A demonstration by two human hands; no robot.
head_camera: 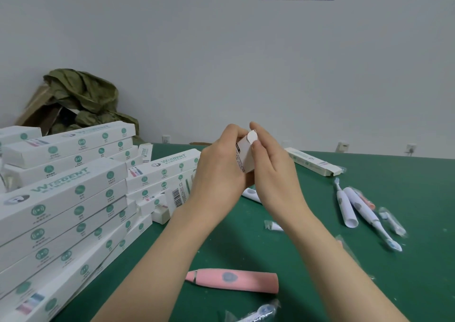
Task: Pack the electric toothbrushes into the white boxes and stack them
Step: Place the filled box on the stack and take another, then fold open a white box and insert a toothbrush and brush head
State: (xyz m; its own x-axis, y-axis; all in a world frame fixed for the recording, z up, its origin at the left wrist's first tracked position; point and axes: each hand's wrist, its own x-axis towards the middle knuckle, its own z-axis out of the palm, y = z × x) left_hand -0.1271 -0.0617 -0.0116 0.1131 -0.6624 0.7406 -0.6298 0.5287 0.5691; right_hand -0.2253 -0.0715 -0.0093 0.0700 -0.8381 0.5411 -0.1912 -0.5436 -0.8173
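We are holding a white box (pixel 246 160) up on end over the middle of the green worktop (pixel 320 277). Our left hand (pixel 219 171) is curling its fingers round the body of the box from nine o'clock. Our right hand (pixel 273 174), at three o'clock of the box, is pinching the rounded end flap (pixel 253 137) between thumb and forefinger.

Just under our hands, at six o'clock, a white toothbrush handle (pixel 251 194) is peeking out. We cannot tell whether it is touching the box.

Further down at six o'clock, a pink toothbrush handle (pixel 234 281) is lying flat on the worktop. Out at three o'clock, two white toothbrushes (pixel 346 206) are lying side by side, with wrapped brush heads (pixel 392 220) near them. At one o'clock an open box (pixel 312 162) is lying on its side. All along nine o'clock, the stacks of white boxes (pixel 73 191) are sitting several layers high. Behind them, at ten o'clock, an olive cloth (pixel 83 97) is draping over a cardboard carton.
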